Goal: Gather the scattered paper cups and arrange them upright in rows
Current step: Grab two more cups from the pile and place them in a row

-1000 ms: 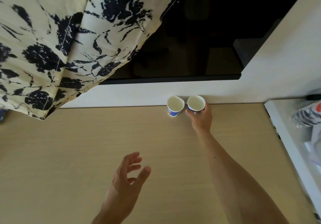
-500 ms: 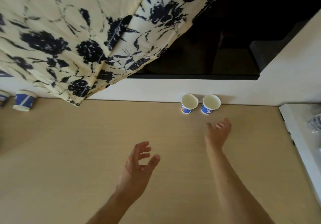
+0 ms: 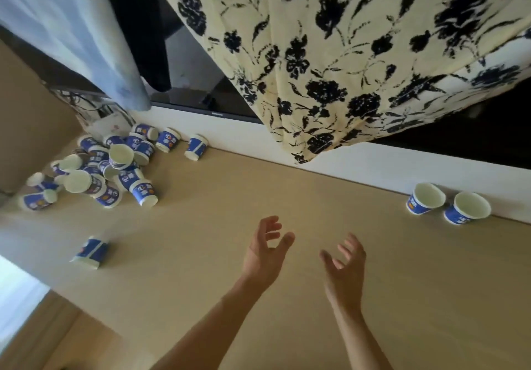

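- Our left hand (image 3: pixel 265 250) and right hand (image 3: pixel 343 265) hover spread, empty.
- The toppled blue-and-white paper cup (image 3: pixel 89 252) lies well left, nearest our left hand.

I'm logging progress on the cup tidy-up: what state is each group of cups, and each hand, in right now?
Pair of cups: upright, side by side against the wall.
Cup pile: jumbled, mostly lying on their sides.
Lone cup: on its side, apart from the pile.
Left hand: open, holding nothing.
Right hand: open, holding nothing.
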`<act>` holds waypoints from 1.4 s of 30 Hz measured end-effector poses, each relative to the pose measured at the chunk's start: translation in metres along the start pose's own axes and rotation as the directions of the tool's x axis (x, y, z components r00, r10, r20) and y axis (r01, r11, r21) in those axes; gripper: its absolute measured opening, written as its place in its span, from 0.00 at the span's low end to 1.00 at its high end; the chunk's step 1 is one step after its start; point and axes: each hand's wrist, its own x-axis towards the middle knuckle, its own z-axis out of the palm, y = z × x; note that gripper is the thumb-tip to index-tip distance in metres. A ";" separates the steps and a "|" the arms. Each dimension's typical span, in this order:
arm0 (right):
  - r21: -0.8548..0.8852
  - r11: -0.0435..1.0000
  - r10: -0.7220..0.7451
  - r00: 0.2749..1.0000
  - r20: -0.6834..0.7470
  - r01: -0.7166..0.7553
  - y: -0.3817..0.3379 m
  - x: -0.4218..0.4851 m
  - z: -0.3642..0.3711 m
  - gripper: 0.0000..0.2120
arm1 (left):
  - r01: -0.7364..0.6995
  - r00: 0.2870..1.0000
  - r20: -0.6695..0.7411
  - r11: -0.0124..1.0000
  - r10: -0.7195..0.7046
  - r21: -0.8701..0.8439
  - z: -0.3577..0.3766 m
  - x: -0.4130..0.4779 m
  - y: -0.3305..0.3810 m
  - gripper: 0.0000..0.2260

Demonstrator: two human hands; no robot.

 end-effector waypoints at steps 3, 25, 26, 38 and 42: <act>-0.059 0.997 -0.035 0.997 0.072 0.039 -0.024 -0.013 0.034 0.35 | 0.015 0.998 -0.066 0.999 -0.017 -0.033 -0.040 0.010 -0.012 0.19; -0.435 0.874 0.083 0.815 0.574 0.218 -0.063 -0.089 0.391 0.31 | 0.216 0.860 -0.469 0.976 -0.204 -0.028 -0.360 0.080 -0.169 0.21; -0.454 0.857 0.080 0.809 0.583 0.243 -0.064 -0.087 0.405 0.31 | 0.230 0.853 -0.488 0.972 -0.184 0.037 -0.370 0.083 -0.175 0.22; -0.780 0.427 0.131 0.822 0.554 0.457 -0.067 -0.044 0.556 0.41 | 0.514 0.858 -0.381 0.558 -0.345 0.651 -0.439 0.130 -0.244 0.30; -0.805 0.397 0.155 0.832 0.533 0.441 -0.060 -0.040 0.581 0.39 | 0.508 0.855 -0.320 0.539 -0.407 0.672 -0.443 0.136 -0.257 0.26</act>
